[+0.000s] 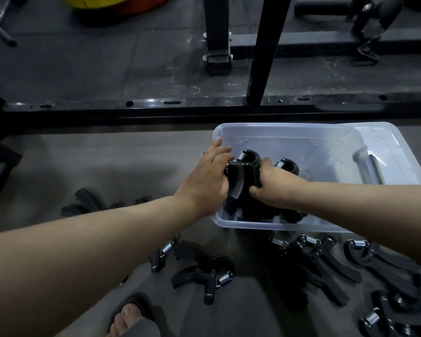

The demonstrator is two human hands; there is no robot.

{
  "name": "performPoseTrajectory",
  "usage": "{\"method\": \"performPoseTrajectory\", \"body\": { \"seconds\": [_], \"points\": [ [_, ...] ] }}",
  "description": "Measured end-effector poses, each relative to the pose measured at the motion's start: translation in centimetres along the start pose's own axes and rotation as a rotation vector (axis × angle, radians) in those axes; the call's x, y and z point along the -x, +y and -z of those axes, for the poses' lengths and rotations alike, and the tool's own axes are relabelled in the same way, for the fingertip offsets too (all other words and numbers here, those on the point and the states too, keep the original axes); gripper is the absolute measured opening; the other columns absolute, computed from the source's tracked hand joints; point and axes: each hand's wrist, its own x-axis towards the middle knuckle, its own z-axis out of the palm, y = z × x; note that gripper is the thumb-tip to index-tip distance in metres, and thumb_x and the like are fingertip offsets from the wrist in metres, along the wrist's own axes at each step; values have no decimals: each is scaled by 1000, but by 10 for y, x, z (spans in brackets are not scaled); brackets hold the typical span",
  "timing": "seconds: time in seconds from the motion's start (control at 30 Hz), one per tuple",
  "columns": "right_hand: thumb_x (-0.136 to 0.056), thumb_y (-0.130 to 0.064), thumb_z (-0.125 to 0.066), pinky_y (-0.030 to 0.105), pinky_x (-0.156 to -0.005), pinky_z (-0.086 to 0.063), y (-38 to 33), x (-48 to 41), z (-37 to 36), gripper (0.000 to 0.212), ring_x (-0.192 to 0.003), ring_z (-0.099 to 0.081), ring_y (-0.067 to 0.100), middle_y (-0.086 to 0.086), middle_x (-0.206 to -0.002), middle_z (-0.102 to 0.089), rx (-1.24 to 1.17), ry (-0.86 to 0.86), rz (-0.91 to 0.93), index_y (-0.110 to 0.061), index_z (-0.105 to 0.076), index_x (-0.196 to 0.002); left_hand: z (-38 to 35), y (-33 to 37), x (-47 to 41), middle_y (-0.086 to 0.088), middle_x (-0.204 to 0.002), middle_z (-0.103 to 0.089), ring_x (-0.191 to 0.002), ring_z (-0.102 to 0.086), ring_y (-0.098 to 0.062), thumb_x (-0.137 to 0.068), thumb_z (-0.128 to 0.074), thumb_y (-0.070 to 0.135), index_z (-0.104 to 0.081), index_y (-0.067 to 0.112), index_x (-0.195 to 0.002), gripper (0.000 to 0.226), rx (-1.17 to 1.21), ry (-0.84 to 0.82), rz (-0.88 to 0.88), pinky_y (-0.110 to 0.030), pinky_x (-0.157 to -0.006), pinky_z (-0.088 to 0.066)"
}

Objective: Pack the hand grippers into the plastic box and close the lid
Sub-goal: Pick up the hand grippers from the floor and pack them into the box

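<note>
A clear plastic box (272, 226) stands on the grey floor, and its clear lid (389, 152) lies behind its right side. Inside the box's left end stand black hand grippers with steel springs. My left hand (204, 176) grips the left side of one upright hand gripper (243, 171). My right hand (275, 188) holds the same gripper's right side, just in front of a second gripper in the box (287, 166). Several more grippers lie loose on the floor: one group in front of the box at the left (204, 268), another at the right (326, 261).
A black steel rack base (156, 108) runs across the floor behind the box, with an upright post (267, 49) rising from it. More grippers lie left of my left forearm (88, 203). My sandalled foot (129, 314) is at the bottom edge. Yellow and red weight plates (112, 2) lie far back.
</note>
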Motion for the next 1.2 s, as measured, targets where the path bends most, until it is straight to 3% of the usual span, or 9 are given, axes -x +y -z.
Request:
{"method": "performPoseTrajectory", "body": {
  "seconds": [0.33,0.5,0.67,0.77,0.87,0.97,1.07,1.13,1.2],
  "points": [
    [-95,-43,-45,38,-76,-48,8,2,-5,46,-92,-64,35,17,-102,-65,-26,10,14,-6,-38,-121,-1,-2,1,-5,-151,-37,-149,-10,-14,-88,-45,0,-49,5,-134,46,0,3,-12,-42,-121,-17],
    [-99,-35,-35,34,-71,-39,6,-5,9,27,-84,-53,31,17,-99,-63,16,46,-33,-10,-46,-104,0,1,1,-8,-156,-29,-149,-8,-16,-87,-46,3,-42,4,-141,54,-75,-7,-9,-32,-122,-1],
    [-98,-31,-42,35,-87,-43,-14,-11,13,29,-108,-57,34,18,-117,-62,-130,200,131,-11,-53,-117,-1,-2,1,-3,-162,-11,-150,-1,-13,-87,-36,16,-23,9,-152,66,-29,-22,84,-33,-122,-1],
    [-100,-29,-44,31,-110,-29,-40,-5,-1,46,-131,-42,27,17,-139,-48,-233,183,303,-7,-40,-141,1,-10,6,-3,-163,-7,-150,-3,-14,-93,-35,25,-15,11,-154,66,40,11,138,-37,-122,-6],
    [-102,-26,-42,25,-113,-17,-64,0,-12,52,-140,-31,28,18,-148,-37,-271,223,374,-1,-31,-145,5,-24,22,-9,-161,-17,-148,-12,-19,-97,-29,36,-19,9,-153,63,31,49,234,-34,-121,-11],
    [-102,-34,-39,30,-119,-4,-79,1,-18,70,-150,-3,26,16,-162,1,-262,160,344,-2,-5,-154,7,-43,38,-14,-149,-36,-139,-28,-28,-101,-31,33,-36,10,-144,49,-50,38,487,-39,-113,-24],
    [-103,-33,-37,35,-117,-2,-88,7,-26,77,-149,9,34,12,-155,35,-190,82,325,-8,18,-152,14,-69,49,-17,-135,-45,-129,-38,-35,-94,-41,30,-46,10,-132,44,-275,-283,658,-41,-106,-34],
    [-103,-32,-35,41,-117,-6,-90,10,-29,77,-148,6,38,9,-152,41,-176,76,316,-11,22,-151,18,-83,61,-17,-132,-45,-125,-41,-37,-89,-51,32,-45,11,-129,45,-474,-545,592,-43,-103,-39],
    [-103,-32,-34,40,-117,-6,-90,12,-29,77,-148,6,38,9,-153,40,-178,76,312,-12,22,-151,21,-93,75,-15,-129,-45,-123,-43,-37,-88,-57,33,-44,11,-125,45,-587,-670,513,-43,-99,-40]
  ]
}}
